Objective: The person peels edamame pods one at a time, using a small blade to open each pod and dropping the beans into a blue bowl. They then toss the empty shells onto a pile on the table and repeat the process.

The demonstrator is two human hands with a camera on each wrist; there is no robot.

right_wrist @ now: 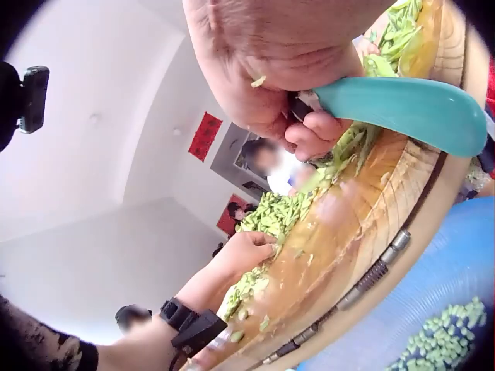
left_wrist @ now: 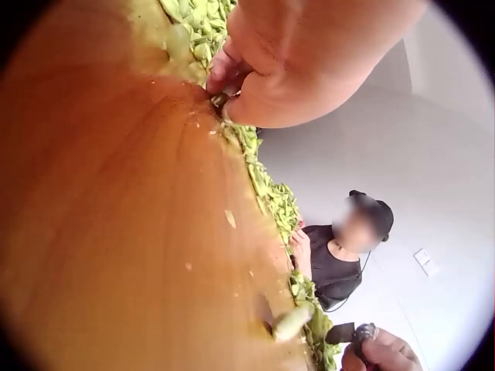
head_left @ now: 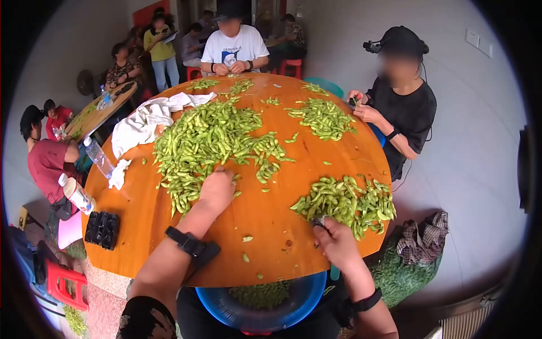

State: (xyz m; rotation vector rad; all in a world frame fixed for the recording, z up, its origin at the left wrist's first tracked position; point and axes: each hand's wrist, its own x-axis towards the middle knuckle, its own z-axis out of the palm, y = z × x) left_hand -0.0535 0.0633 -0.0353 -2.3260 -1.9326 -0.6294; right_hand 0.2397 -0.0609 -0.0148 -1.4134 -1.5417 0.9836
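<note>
At the near right edge of the large pile of green pods (head_left: 209,133) is my left hand (head_left: 218,191), with fingers bent down. In the left wrist view the thumb and fingertips of the left hand (left_wrist: 298,66) pinch a small greenish-dark piece, seemingly a pod, low over the wood. My right hand (head_left: 339,246) is beside the near right pile of pods (head_left: 344,203). Its fingers curl round a tool with a teal handle (right_wrist: 402,108); a dark flat blade (left_wrist: 340,333) sticks out from it in the left wrist view. A pale pod (left_wrist: 292,321) shows near this blade.
Below the round table's (head_left: 271,248) near edge is a blue basin (head_left: 209,305) with green beans. A white cloth (head_left: 138,127), bottles (head_left: 99,158) and a black tray (head_left: 102,230) lie or stand at left. A person in black (head_left: 406,101) sits at right, another in white (head_left: 234,48) opposite.
</note>
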